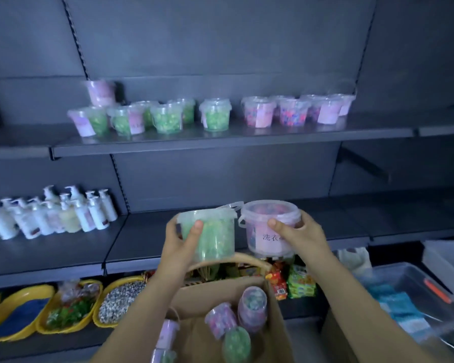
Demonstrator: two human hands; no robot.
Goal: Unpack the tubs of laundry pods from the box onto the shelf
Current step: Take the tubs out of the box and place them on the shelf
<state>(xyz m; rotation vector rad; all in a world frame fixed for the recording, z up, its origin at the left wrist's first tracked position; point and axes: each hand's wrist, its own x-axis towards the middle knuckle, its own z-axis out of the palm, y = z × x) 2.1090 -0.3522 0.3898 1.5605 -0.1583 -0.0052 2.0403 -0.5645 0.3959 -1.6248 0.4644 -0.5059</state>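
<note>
Cardboard box (210,292) down near me has a few loose tubs (252,307) lying inside, pink and green. Just above it, left hand (180,243) is wrapped round a green tub (215,237), thumb on the near side. Right hand (299,237) grips a pink tub (268,224) the same way, label facing me. Both are upright and pretty much touching. Farther up, the upper shelf (220,145) has a row of tubs (168,119), greens left, pinks right. White pump bottles (50,216) stand on the middle shelf, far left.

One head-worn wide-angle view was recorded, aimed forward and down at dark grey metal shelving (220,145), close above a brown cardboard box (215,292).
</note>
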